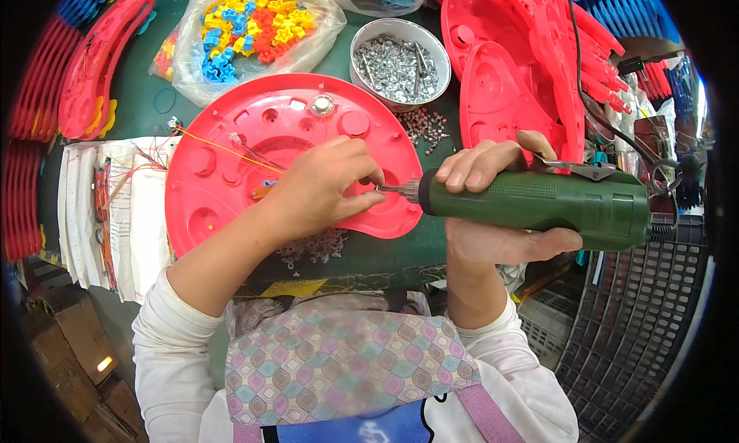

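Observation:
My right hand [500, 181] is wrapped round a green electric screwdriver [546, 208], held level with its bit pointing left. My left hand [331, 183] is closed in a pinch, thumb and forefinger at the bit's tip, on what looks like a small screw [378, 187], mostly hidden by the fingers. Beneath the left hand lies a red, curved plastic shell [231, 127], its inner side up, with posts and round recesses. A round silver part [322, 104] sits near its far edge. Thin yellow and red wires [231, 152] run across it and pass behind the left hand.
Beyond the shell are a bag of star-shaped plastic pieces [262, 27] and a white bowl of metal parts [400, 58]. Small screws [425, 127] lie beside the bowl. More red shells [508, 73] are stacked far right. Wired parts on white sheets [123, 204] lie left.

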The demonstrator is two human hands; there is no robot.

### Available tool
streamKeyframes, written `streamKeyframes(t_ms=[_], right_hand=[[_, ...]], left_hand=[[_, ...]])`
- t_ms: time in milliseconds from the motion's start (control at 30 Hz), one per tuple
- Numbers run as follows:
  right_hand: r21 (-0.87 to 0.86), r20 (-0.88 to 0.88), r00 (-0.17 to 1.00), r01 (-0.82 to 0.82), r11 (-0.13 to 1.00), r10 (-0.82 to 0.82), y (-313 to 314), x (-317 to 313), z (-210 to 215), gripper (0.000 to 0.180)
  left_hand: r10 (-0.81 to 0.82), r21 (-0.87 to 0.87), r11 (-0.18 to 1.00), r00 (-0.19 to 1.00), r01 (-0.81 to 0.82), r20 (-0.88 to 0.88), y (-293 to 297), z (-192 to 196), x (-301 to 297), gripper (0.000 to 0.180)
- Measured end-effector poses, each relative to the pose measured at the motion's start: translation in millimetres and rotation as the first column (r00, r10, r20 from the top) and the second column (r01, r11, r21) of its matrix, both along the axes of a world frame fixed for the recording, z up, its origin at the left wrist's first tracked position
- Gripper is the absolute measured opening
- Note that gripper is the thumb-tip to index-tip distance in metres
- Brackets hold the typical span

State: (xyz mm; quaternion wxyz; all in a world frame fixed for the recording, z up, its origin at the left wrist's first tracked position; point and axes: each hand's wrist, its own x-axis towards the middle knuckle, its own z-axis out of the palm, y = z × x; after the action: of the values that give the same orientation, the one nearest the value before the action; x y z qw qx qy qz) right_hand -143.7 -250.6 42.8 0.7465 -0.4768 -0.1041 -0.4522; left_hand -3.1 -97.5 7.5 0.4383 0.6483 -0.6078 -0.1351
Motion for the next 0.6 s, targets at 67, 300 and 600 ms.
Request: streamKeyframes(t_ms=[67,300,600], right_hand=[[-0.016,-0.027,1.0,0.009,1.0,-0.009,1.6,0.8,-0.4,0.115],[-0.074,-0.009,1.0,0.008,0.997,-0.008,0.3,1.9,-0.3,0.116],[-0.186,-0.022,1.0,-0.021,0.982,0.017,0.0,-0.7,-1.6,0.115]], left_hand=[[0.004,0.029,1.0,1.0,-0.004,-0.001,0.3,-1.4,-0.5,0.018],[0.038,-0.039,0.999,0.996,-0.034,0.087,0.8,-0.7,-1.7,0.02],[0.069,-0.056,0.997,0.985,-0.061,0.16,0.8,-2.7,-3.5,0.02]])
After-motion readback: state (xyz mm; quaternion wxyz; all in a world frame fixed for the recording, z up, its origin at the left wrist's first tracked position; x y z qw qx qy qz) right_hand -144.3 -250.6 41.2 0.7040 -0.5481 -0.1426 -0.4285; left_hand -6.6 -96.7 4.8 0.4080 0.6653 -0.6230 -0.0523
